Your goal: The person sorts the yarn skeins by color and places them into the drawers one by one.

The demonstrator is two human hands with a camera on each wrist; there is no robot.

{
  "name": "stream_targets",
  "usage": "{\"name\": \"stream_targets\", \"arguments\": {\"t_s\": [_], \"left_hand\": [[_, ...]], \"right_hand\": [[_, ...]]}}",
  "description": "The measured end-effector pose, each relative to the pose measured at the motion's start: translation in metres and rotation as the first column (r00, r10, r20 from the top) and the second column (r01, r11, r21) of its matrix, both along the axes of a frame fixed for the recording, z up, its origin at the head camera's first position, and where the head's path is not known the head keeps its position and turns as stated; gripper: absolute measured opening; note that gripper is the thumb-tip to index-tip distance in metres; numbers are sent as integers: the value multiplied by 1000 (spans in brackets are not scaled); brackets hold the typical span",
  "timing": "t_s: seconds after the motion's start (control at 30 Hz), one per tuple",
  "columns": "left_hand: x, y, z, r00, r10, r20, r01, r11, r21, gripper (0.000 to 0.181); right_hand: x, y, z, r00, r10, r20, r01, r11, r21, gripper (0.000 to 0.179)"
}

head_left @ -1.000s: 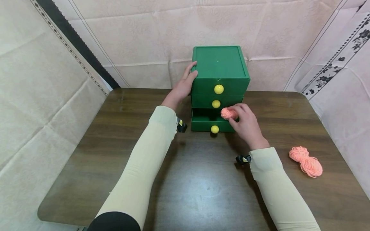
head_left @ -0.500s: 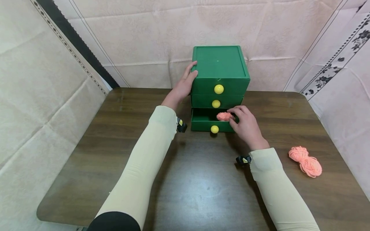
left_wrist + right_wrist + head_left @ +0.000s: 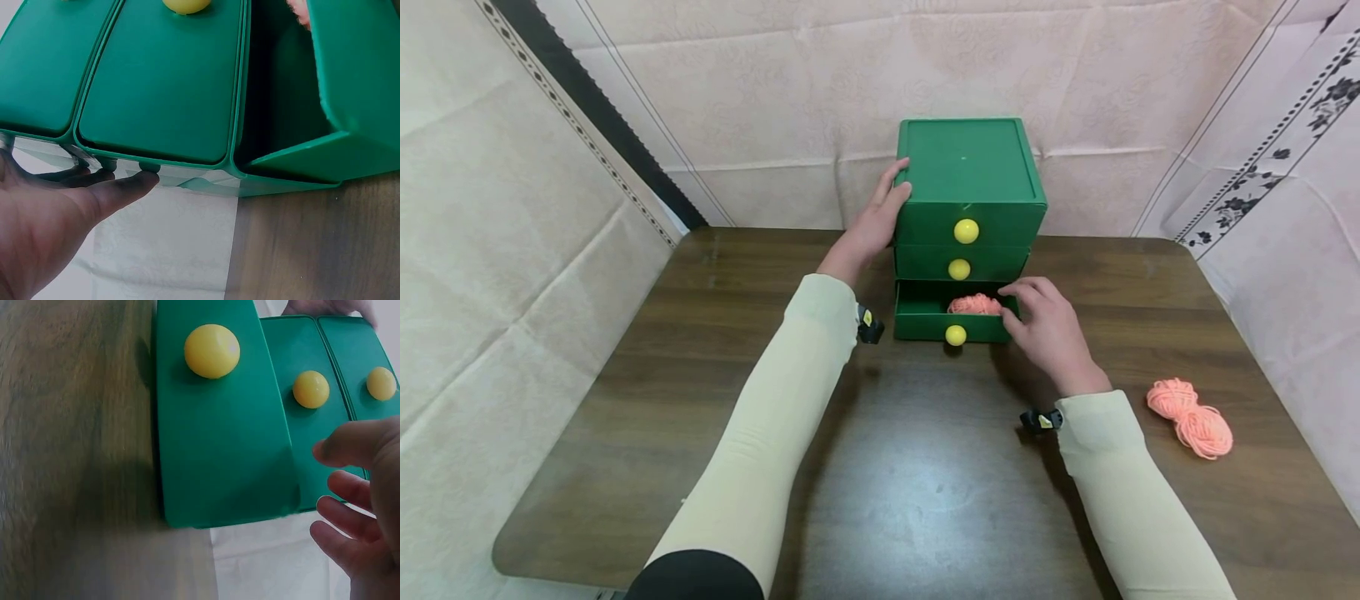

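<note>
A green drawer cabinet (image 3: 973,162) with yellow knobs stands at the back of the table, its bottom drawer (image 3: 925,327) pulled out. Inside that drawer lies a coral skein of yarn (image 3: 974,305). My left hand (image 3: 874,223) rests on the cabinet's left side; in the left wrist view its fingertips (image 3: 147,178) touch the side wall. Over the drawer's right end hovers my right hand (image 3: 1048,329), fingers apart and holding nothing. The right wrist view shows that hand (image 3: 362,500) beside the drawer front, with thumb and fingers spread.
On the right of the wooden table (image 3: 910,483) lies another coral skein of yarn (image 3: 1190,418), pinched in at its middle. The upper drawer (image 3: 925,225) and middle drawer (image 3: 917,262) are closed. A pale cloth (image 3: 775,100) hangs behind the cabinet.
The skein from my right hand has gone down into the bottom drawer and been let go. My right hand has drawn back slightly to the right. The left hand stays put.
</note>
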State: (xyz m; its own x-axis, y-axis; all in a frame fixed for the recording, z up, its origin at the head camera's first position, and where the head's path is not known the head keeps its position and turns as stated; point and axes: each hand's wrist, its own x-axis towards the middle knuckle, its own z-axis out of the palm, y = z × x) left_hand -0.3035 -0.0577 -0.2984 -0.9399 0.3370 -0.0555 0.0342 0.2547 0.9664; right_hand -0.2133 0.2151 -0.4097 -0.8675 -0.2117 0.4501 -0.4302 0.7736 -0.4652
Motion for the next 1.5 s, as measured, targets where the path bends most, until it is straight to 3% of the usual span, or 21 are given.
{"name": "stream_targets", "arguments": {"t_s": [0.7,1.07,1.37,1.5], "left_hand": [[0,1,0,1000,1,-3,-1,1000,6,51],[0,1,0,999,1,-39,-1,1000,-10,51],[1,1,1,1000,1,-18,-1,1000,9,49],[2,2,0,1000,4,-20,-4,1000,3,49]], "right_hand": [[17,36,10,997,-6,73,4,999,32,30],[27,56,11,990,-70,120,60,995,82,31],[38,77,8,991,-108,74,101,990,102,28],[46,86,5,986,-132,98,120,986,112,28]]}}
